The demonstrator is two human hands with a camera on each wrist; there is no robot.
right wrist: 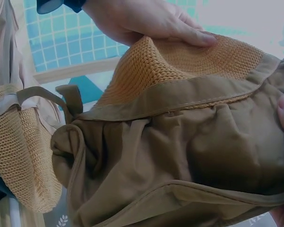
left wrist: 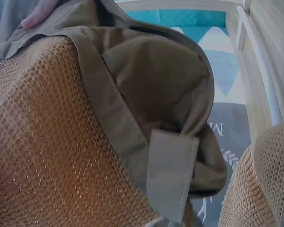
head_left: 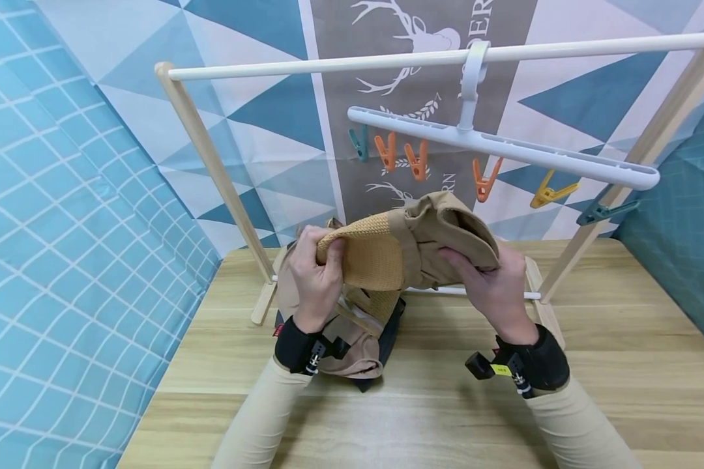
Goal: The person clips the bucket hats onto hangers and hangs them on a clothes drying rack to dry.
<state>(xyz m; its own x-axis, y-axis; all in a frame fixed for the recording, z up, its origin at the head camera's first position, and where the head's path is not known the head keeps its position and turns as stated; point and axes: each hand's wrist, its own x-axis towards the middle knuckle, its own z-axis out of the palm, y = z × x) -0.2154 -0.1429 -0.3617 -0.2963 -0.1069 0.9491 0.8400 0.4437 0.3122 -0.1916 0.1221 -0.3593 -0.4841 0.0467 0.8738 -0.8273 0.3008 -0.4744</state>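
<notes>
A sun hat (head_left: 428,244) of khaki cloth and tan woven mesh is held up between my two hands. My left hand (head_left: 317,277) pinches the edge of the mesh part, thumb on the near side. On the other side, my right hand (head_left: 498,293) grips the folded cloth part, its thumb lying on the fabric. A pale tab (left wrist: 173,175) hangs at the seam between mesh and cloth in the left wrist view. Behind and below the left hand lies a pile of similar cloth and mesh hats (head_left: 358,355), partly hidden by that hand and the held hat.
A wooden rack with a white top bar (head_left: 328,65) stands at the back. From it hangs a pale hanger (head_left: 504,148) with several clothespins, among them an orange one (head_left: 487,179) and a yellow one (head_left: 551,191). The wooden table (head_left: 422,404) spreads below.
</notes>
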